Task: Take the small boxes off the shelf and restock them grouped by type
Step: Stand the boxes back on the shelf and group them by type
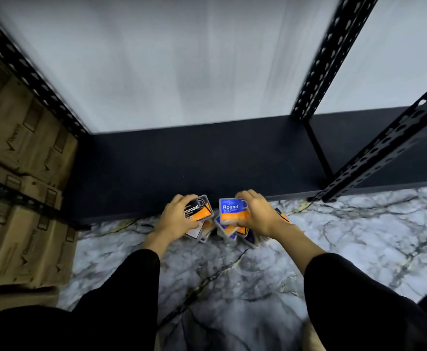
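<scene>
Reaching forward and down from black sleeves, both hands work at the front edge of the black shelf (207,158), over the marbled floor (359,236). The left hand (179,219) curls its fingers round 1 black-and-orange box (199,210) labelled "charcoal", tilted. The right hand (258,214) grips 1 blue-and-orange box (231,211) labelled "Round", fingers over its top edge. Beneath both hands lies a pile of more small boxes (229,233) on the floor, just beside the shelf; their count cannot be told, being partly hidden. Brown cartons (22,173) stand stacked at left.
</scene>
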{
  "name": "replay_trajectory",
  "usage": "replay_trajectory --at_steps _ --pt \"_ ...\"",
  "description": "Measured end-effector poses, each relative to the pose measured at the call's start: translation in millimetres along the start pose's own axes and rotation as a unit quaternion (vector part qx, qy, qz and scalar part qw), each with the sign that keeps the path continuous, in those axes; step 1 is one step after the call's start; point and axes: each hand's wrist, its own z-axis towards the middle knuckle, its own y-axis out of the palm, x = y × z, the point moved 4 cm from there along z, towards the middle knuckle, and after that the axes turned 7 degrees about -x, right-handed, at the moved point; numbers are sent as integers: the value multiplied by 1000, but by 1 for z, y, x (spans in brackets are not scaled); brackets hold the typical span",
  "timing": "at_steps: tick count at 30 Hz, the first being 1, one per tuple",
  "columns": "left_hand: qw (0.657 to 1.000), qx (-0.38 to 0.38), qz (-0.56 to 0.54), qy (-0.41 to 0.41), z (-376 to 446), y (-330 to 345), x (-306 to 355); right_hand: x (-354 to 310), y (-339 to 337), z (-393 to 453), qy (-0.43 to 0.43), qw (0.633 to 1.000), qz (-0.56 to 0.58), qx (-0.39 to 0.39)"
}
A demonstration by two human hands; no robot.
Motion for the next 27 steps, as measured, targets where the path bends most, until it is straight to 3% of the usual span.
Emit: replay_trajectory --at_steps 7,13,22,27 --pt "985 118 -80 93 -32 -66 59 -52 -70 -29 -51 990 31 129" --pt "958 212 -75 180 -66 -135 127 -117 -144 -67 -112 966 38 230" --pt "890 344 -22 300 -139 -241 233 -214 -252 -133 -232 884 44 404" --pt "851 413 8 323 -162 -290 287 -241 -307 -153 -236 851 53 466"
